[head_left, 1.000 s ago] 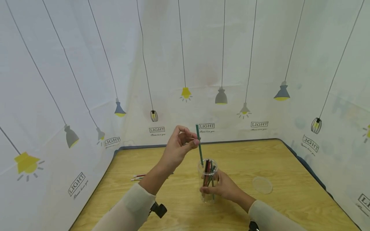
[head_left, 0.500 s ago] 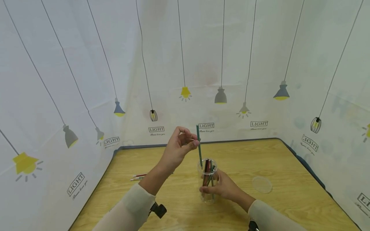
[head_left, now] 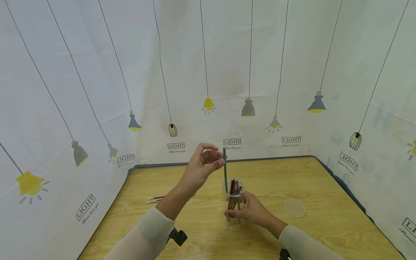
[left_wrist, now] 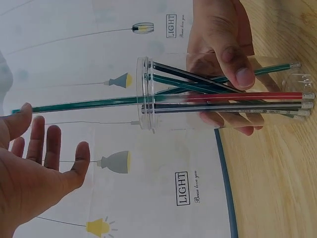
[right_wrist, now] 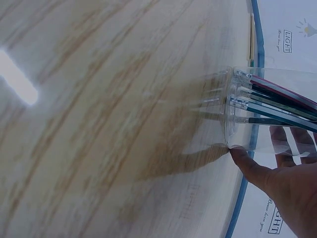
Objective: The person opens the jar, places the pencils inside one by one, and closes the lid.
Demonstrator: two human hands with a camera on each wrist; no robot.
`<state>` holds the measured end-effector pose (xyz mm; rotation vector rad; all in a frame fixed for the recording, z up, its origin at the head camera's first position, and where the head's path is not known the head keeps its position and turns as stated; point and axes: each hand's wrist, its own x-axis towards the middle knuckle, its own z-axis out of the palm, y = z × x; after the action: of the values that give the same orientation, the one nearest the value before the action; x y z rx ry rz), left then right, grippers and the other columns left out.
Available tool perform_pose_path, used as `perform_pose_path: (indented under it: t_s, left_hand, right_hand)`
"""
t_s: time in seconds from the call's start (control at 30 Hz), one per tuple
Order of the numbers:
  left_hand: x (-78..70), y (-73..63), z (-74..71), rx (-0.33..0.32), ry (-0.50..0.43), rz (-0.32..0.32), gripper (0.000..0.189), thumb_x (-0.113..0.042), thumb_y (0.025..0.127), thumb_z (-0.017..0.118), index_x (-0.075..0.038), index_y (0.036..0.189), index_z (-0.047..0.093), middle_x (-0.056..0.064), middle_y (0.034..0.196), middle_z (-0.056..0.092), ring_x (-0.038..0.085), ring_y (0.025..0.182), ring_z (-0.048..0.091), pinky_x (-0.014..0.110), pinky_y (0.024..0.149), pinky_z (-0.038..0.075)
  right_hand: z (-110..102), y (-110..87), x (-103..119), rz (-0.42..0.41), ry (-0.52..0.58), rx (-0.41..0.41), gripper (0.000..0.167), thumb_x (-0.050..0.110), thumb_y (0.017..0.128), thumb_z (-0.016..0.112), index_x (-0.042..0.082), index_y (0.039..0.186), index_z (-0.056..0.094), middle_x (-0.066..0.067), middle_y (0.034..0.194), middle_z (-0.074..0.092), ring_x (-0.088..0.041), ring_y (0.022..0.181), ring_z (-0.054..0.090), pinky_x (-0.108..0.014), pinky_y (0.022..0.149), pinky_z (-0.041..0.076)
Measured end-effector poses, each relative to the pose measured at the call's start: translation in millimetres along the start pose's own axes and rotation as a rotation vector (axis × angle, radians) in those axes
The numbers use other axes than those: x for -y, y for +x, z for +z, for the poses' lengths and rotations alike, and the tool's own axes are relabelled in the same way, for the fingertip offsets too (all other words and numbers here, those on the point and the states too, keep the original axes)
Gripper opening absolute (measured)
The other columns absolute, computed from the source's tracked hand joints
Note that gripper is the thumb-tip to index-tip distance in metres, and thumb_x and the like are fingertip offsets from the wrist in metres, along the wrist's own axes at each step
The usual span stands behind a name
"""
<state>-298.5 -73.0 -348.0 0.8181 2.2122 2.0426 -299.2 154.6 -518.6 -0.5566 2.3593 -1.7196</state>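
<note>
My left hand (head_left: 203, 166) pinches a green pencil (head_left: 225, 175) near its upper end, above a clear plastic cup (head_left: 232, 222). The pencil stands almost upright, its lower part inside the cup's mouth. In the left wrist view the thumb lies at the far end of that green pencil (left_wrist: 89, 104), with other fingers spread away from it. Around the cup's side curls my right hand (head_left: 255, 211), steadying it on the table. Several red, black and green pencils (left_wrist: 247, 95) lean inside the cup; their ferrule ends are at the bottom in the right wrist view.
A few more pencils (head_left: 156, 199) lie on the wooden table (head_left: 273, 238) at the left, partly hidden by the left forearm. To the right of the cup lies a round translucent lid (head_left: 295, 208). A printed lamp-pattern sheet (head_left: 260, 72) surrounds the table's far sides.
The green pencil has come down further into the cup, its top now lower beside the left fingers, and it stands straighter. The right hand and cup have stayed in place.
</note>
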Motion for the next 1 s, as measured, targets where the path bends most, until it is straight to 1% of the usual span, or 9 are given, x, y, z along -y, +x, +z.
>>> perform_pose_path:
  t_s: [0.07, 0.17, 0.23, 0.33, 0.47, 0.63, 0.7, 0.87, 1.0]
  left_hand:
    - [-1.3, -0.1, -1.7, 0.001, 0.051, 0.022, 0.047, -0.017, 0.109, 0.073, -0.022, 0.15, 0.05, 0.001, 0.141, 0.071, 0.02, 0.132, 0.066, 0.05, 0.118, 0.055]
    - [-3.9, 0.1, -4.9, -0.011, 0.102, 0.042, 0.056, -0.028, 0.109, 0.074, -0.03, 0.157, 0.047, -0.001, 0.152, 0.066, 0.021, 0.144, 0.061, 0.055, 0.122, 0.051]
    - [-5.4, 0.0, -7.0, -0.02, 0.112, 0.044, 0.058, -0.032, 0.108, 0.074, -0.032, 0.159, 0.046, -0.001, 0.155, 0.064, 0.022, 0.148, 0.058, 0.057, 0.123, 0.049]
    - [-5.8, -1.6, -9.4, -0.021, 0.1, 0.029, 0.058, -0.032, 0.109, 0.074, -0.031, 0.16, 0.046, 0.004, 0.158, 0.062, 0.028, 0.152, 0.054, 0.06, 0.124, 0.047]
    - [-2.4, -4.9, -13.1, -0.022, 0.091, 0.011, 0.058, -0.03, 0.109, 0.074, -0.029, 0.16, 0.046, 0.007, 0.159, 0.061, 0.033, 0.154, 0.052, 0.061, 0.124, 0.047]
    - [5.9, -7.8, -21.4, -0.046, 0.126, -0.001, 0.056, -0.032, 0.109, 0.075, -0.031, 0.159, 0.048, 0.003, 0.157, 0.063, 0.024, 0.149, 0.056, 0.06, 0.124, 0.048]
    - [9.6, -9.1, -24.9, -0.059, 0.135, -0.015, 0.055, -0.033, 0.108, 0.075, -0.031, 0.157, 0.05, 0.003, 0.156, 0.064, 0.022, 0.148, 0.057, 0.06, 0.124, 0.047]
    - [18.5, -15.6, -34.3, -0.074, 0.156, -0.064, 0.057, -0.036, 0.107, 0.076, -0.031, 0.158, 0.051, 0.003, 0.156, 0.064, 0.024, 0.148, 0.057, 0.062, 0.125, 0.045]
    - [27.1, -19.4, -42.8, -0.093, 0.174, -0.089, 0.056, -0.036, 0.107, 0.076, -0.03, 0.157, 0.052, 0.003, 0.156, 0.064, 0.025, 0.149, 0.057, 0.063, 0.125, 0.045]
  right_hand:
    - [0, -0.2, 1, 0.006, -0.003, -0.004, 0.06, 0.034, 0.093, 0.093, 0.009, 0.14, 0.065, -0.01, 0.148, 0.071, -0.038, 0.149, 0.056, -0.073, 0.124, 0.039]
    - [-1, 0.0, 0, 0.005, -0.008, -0.008, 0.062, 0.034, 0.093, 0.093, 0.011, 0.143, 0.064, -0.01, 0.147, 0.072, -0.037, 0.148, 0.057, -0.073, 0.124, 0.04]
    - [-1, 0.3, 0, -0.002, -0.011, -0.008, 0.061, 0.034, 0.093, 0.092, 0.011, 0.143, 0.065, -0.011, 0.145, 0.072, -0.037, 0.148, 0.058, -0.074, 0.124, 0.038]
    - [-1, -0.1, 0, -0.012, -0.012, -0.005, 0.061, 0.034, 0.093, 0.093, 0.01, 0.142, 0.065, -0.013, 0.144, 0.073, -0.039, 0.147, 0.058, -0.076, 0.124, 0.037]
    - [0, -1.5, 0, -0.01, -0.01, -0.003, 0.063, 0.036, 0.092, 0.093, 0.009, 0.141, 0.065, -0.013, 0.143, 0.074, -0.04, 0.147, 0.058, -0.077, 0.123, 0.037]
    - [1, -2.7, -1, -0.014, -0.014, 0.001, 0.063, 0.036, 0.092, 0.093, 0.012, 0.142, 0.063, -0.013, 0.144, 0.073, -0.038, 0.145, 0.059, -0.077, 0.122, 0.038]
    - [1, -3.0, -1, -0.018, -0.009, 0.005, 0.063, 0.035, 0.093, 0.093, 0.012, 0.143, 0.063, -0.013, 0.144, 0.073, -0.038, 0.145, 0.06, -0.077, 0.123, 0.037]
    - [1, -2.7, 0, -0.023, -0.002, 0.01, 0.061, 0.034, 0.093, 0.093, 0.012, 0.142, 0.064, -0.014, 0.144, 0.072, -0.037, 0.145, 0.059, -0.077, 0.123, 0.037]
    - [1, -2.1, 1, -0.014, -0.01, 0.0, 0.059, 0.034, 0.093, 0.093, 0.014, 0.14, 0.065, -0.013, 0.142, 0.073, -0.035, 0.143, 0.06, -0.075, 0.122, 0.039]
